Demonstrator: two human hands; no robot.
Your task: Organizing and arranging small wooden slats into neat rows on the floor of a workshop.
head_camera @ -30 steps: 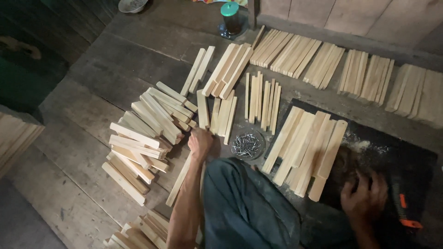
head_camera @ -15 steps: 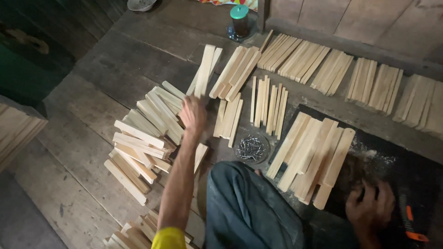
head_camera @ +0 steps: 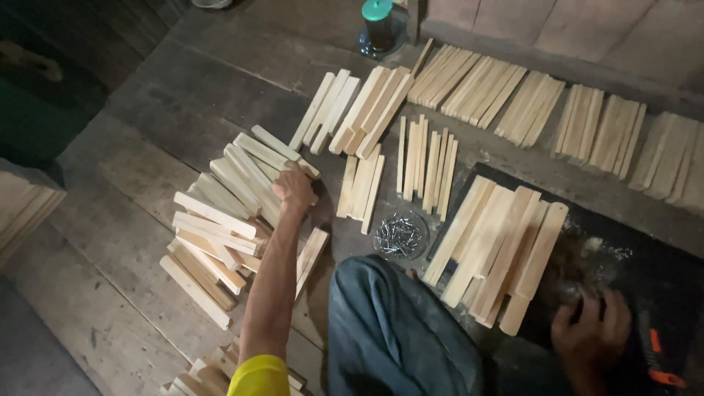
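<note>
My left hand (head_camera: 295, 188) reaches out over a loose heap of short pale wooden slats (head_camera: 220, 213) on the plank floor and rests on the slats at the heap's far right edge; whether it grips one I cannot tell. My right hand (head_camera: 592, 336) lies low at the right on a black mat (head_camera: 660, 271), next to a tool with an orange and black handle (head_camera: 655, 359). Between the two hands sits a small round pile of nails (head_camera: 400, 235). A fan of longer slats (head_camera: 499, 249) lies on the mat's left side.
Rows of sorted slats (head_camera: 484, 92) run along the far wall, with more groups (head_camera: 425, 154) nearer. A dark bottle with a green cap (head_camera: 378, 26) stands at the back. My knee in dark trousers (head_camera: 396, 330) fills the lower middle. Another slat stack (head_camera: 22, 209) sits at the left edge.
My left arm has stretched forward and left, from beside the nails onto the heap of slats. My right hand has stayed on the mat.
</note>
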